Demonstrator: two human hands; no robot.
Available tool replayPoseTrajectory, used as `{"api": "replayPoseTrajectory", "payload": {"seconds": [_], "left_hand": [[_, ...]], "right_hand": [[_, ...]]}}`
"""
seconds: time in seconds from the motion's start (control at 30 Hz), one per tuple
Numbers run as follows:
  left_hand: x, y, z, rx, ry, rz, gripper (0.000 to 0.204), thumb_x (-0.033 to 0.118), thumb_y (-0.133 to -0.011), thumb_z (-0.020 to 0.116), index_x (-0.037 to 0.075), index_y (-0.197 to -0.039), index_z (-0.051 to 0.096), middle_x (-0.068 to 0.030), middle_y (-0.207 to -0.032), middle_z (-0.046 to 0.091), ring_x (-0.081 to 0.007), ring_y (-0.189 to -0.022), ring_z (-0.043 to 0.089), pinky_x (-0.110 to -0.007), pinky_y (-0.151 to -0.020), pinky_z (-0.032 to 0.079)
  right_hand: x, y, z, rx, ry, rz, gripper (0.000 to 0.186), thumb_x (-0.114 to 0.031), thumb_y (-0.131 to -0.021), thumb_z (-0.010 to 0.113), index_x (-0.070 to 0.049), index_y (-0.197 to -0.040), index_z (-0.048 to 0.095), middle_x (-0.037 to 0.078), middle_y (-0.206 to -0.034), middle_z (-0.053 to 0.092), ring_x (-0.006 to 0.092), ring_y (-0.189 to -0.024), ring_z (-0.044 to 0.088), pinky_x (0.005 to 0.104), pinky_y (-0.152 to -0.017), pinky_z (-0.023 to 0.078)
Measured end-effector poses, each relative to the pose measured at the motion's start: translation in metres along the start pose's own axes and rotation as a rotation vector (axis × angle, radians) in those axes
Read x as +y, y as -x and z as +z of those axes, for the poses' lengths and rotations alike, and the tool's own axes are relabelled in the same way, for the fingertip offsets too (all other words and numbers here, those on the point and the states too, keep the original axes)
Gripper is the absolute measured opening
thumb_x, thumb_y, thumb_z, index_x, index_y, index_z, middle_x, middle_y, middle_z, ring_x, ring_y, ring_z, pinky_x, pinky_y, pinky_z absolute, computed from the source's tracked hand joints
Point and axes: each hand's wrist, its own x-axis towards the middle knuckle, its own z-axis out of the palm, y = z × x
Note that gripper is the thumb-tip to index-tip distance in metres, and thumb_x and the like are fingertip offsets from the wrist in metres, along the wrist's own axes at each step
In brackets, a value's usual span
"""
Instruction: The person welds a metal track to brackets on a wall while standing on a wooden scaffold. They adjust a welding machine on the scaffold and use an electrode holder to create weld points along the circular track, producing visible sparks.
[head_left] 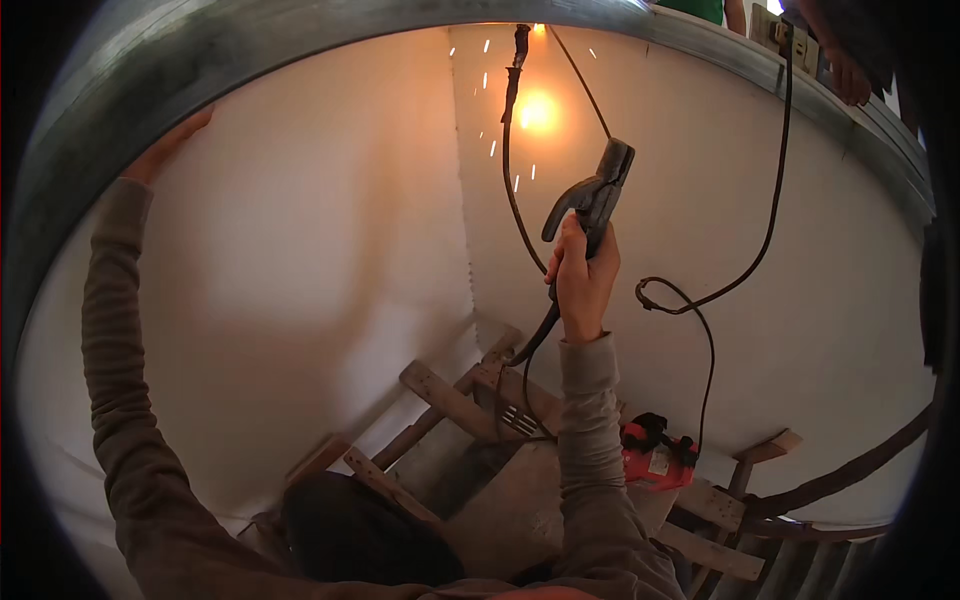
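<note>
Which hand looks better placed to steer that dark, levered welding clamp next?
Probably the right hand, holding the dark, levered welding clamp; its thin dark rod points toward the small orange glow. The left hand is away by the curved grey metal beam.

Orange glare [537, 111] lights the pale wall [690, 200] (fisheye edges bend, corners black)
</note>
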Motion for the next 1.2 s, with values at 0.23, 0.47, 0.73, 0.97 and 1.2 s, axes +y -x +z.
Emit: {"api": "replayPoseTrajectory", "payload": {"seconds": [0.23,0.47,0.73,0.97,1.2], "left_hand": [[0.004,0.000,-0.009,-0.107,-0.630,0.194,0.071,0.032,-0.081,0.088,0.002,-0.139,0.061,-0.0139,-0.137,0.063,-0.0278,-0.128,0.057,-0.039,-0.112,0.043],[-0.010,-0.001,-0.017,-0.071,-0.644,0.157,0.065,0.047,-0.082,0.086,0.007,-0.131,0.068,-0.0152,-0.132,0.069,-0.0287,-0.120,0.065,-0.034,-0.104,0.051],[-0.003,-0.004,-0.014,-0.057,-0.927,0.385,0.065,0.045,-0.084,0.083,0.007,-0.134,0.066,-0.0142,-0.137,0.066,-0.0313,-0.127,0.060,-0.038,-0.110,0.045],[0.000,-0.009,-0.013,-0.244,-0.288,0.095,0.061,0.033,-0.085,0.085,0.003,-0.133,0.064,-0.0131,-0.132,0.067,-0.0286,-0.122,0.061,-0.040,-0.107,0.047],[-0.028,-0.016,-0.026,-0.133,-0.693,0.319,0.061,0.032,-0.084,0.085,0.004,-0.134,0.064,-0.0129,-0.132,0.067,-0.0269,-0.122,0.061,-0.039,-0.109,0.046]], "right_hand": [[0.002,-0.002,-0.004,-0.023,-0.013,-0.003,0.019,-0.021,-0.102,0.063,-0.003,-0.099,0.055,-0.002,-0.060,0.050,0.0048,-0.043,0.044,0.0242,-0.038,0.036],[0.006,-0.004,-0.004,-0.021,-0.003,-0.005,0.019,-0.021,-0.101,0.062,-0.004,-0.097,0.055,-0.003,-0.060,0.050,0.0045,-0.043,0.044,0.0238,-0.038,0.036],[0.005,-0.005,-0.006,-0.013,0.027,0.009,0.017,-0.020,-0.100,0.061,-0.004,-0.095,0.054,0.000,-0.065,0.053,0.0055,-0.044,0.047,0.0247,-0.039,0.039],[0.003,-0.004,-0.006,0.001,-0.012,0.016,0.016,-0.018,-0.100,0.062,-0.003,-0.097,0.056,0.000,-0.063,0.052,0.0050,-0.044,0.046,0.0242,-0.039,0.039],[0.000,0.000,0.000,-0.013,-0.033,0.013,0.015,-0.016,-0.099,0.061,-0.001,-0.099,0.057,0.000,-0.062,0.051,0.0061,-0.043,0.045,0.0240,-0.039,0.036]]}}
